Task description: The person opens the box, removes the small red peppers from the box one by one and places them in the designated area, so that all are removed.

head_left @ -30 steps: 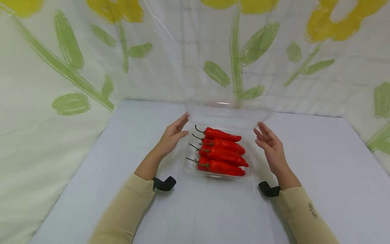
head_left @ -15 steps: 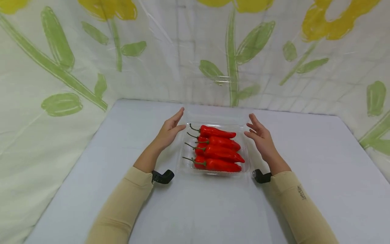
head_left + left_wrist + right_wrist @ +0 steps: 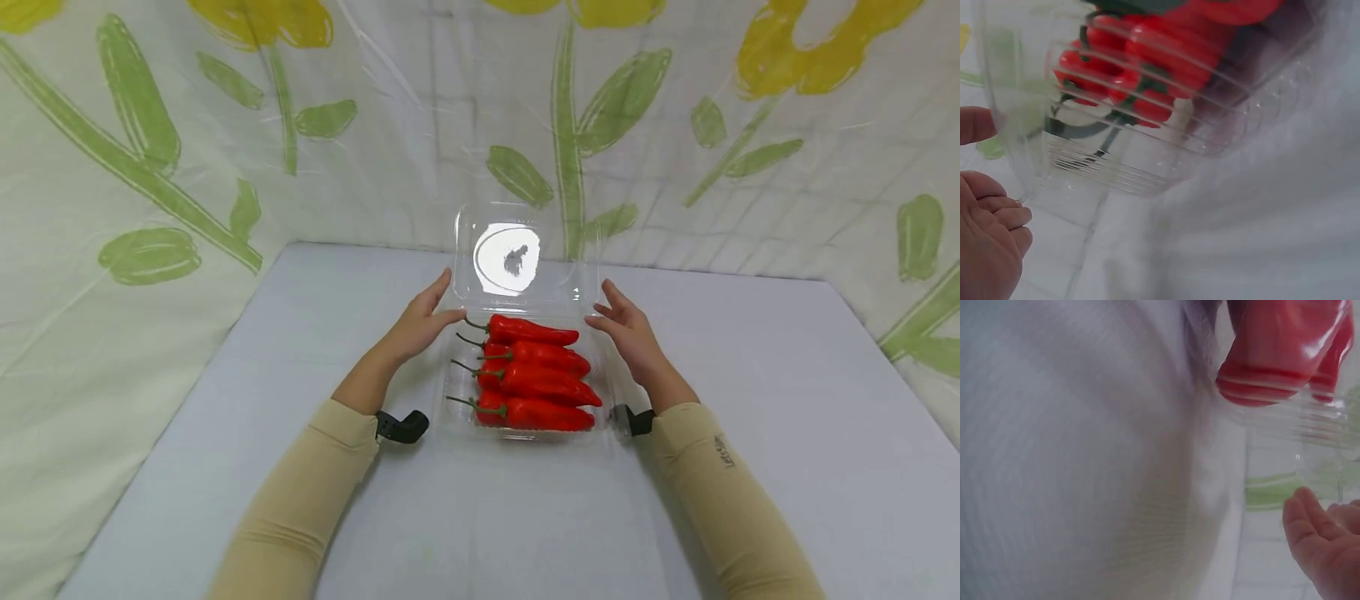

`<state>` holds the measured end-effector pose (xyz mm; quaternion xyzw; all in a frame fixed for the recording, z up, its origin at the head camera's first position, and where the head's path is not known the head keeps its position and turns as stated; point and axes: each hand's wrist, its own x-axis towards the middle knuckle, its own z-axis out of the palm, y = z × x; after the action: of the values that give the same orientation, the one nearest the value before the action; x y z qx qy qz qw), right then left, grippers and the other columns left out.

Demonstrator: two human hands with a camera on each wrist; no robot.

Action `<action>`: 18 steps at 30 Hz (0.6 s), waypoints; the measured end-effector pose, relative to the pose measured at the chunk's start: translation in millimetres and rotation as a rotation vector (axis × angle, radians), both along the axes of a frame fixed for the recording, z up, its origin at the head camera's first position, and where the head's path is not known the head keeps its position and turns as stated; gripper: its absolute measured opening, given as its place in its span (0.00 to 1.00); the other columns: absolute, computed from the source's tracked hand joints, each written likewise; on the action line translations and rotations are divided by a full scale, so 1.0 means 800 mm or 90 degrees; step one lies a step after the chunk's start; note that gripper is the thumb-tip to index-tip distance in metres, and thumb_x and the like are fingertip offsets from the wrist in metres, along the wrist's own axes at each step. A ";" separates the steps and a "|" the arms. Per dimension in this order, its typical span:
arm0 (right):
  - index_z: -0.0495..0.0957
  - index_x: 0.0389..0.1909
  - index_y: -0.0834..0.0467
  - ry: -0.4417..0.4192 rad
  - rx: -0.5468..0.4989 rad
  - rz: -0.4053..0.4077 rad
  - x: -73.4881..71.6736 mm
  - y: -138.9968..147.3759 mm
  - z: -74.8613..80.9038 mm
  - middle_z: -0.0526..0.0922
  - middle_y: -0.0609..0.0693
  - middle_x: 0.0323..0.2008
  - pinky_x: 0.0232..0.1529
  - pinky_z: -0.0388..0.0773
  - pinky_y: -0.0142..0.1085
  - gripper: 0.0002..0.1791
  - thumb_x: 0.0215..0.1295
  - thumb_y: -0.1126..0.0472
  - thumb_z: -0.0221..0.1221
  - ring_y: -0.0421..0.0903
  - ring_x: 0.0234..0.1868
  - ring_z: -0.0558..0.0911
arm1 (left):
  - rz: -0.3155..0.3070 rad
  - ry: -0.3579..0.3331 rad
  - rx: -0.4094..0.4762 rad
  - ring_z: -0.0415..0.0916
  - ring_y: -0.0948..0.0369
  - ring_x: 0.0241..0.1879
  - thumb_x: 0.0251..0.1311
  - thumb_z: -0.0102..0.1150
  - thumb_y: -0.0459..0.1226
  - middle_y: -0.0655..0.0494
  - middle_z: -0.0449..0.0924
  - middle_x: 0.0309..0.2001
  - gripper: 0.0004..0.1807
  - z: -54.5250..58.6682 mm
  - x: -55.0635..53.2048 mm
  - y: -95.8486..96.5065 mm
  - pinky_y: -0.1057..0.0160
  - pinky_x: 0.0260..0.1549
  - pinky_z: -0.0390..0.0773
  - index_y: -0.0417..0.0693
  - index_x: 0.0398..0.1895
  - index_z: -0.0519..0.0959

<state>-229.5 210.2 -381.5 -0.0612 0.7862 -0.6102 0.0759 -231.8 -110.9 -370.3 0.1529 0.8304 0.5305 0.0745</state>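
Observation:
A clear plastic clamshell box (image 3: 459, 421) lies on the table with its lid (image 3: 551, 283) raised at the back, a bright glare on it. Several red peppers (image 3: 551, 381) with green stems lie side by side in it. My left hand (image 3: 417, 325) is at the box's back left corner, fingers mostly straight, thumb pointing inward. At the back right corner my right hand (image 3: 632, 333) mirrors it, its thumb reaching toward the rim. In the left wrist view, the left fingertips (image 3: 1013, 215) are right at the clear rim. The right wrist view shows the right fingers (image 3: 1310, 519) extended beside the wall.
The box rests on a white-covered table (image 3: 480, 517). Behind the table hangs a white sheet (image 3: 390, 150) painted with yellow flowers and green leaves. Black wrist cameras, such as the left one (image 3: 405, 427), sit low beside the box's front corners.
The lid, blurred earlier, now stands raised with a glare on it. My right hand has moved left, closer to the box. The left hand stays close to its corner.

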 end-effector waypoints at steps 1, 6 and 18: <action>0.40 0.73 0.57 -0.004 -0.006 0.003 0.000 0.000 -0.001 0.42 0.53 0.74 0.71 0.52 0.50 0.38 0.67 0.64 0.49 0.55 0.72 0.55 | 0.003 -0.003 -0.004 0.37 0.55 0.74 0.65 0.49 0.39 0.49 0.36 0.75 0.40 -0.001 0.000 0.000 0.54 0.72 0.44 0.39 0.73 0.40; 0.39 0.73 0.59 -0.022 -0.027 0.010 0.000 0.002 -0.005 0.42 0.54 0.74 0.72 0.51 0.48 0.38 0.68 0.61 0.48 0.55 0.71 0.56 | 0.009 -0.020 0.006 0.38 0.54 0.74 0.65 0.50 0.39 0.46 0.38 0.75 0.40 -0.008 -0.004 0.001 0.54 0.72 0.45 0.37 0.72 0.41; 0.39 0.73 0.59 -0.074 0.045 0.022 -0.003 0.003 -0.007 0.41 0.53 0.74 0.73 0.46 0.51 0.39 0.68 0.56 0.48 0.51 0.75 0.43 | -0.001 -0.074 0.006 0.36 0.54 0.74 0.66 0.48 0.43 0.48 0.35 0.75 0.41 -0.019 -0.010 -0.001 0.55 0.72 0.43 0.38 0.72 0.39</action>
<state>-231.5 212.7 -387.2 -0.0363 0.8003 -0.5832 0.1343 -239.5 -111.3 -385.4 0.1230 0.8219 0.5426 0.1220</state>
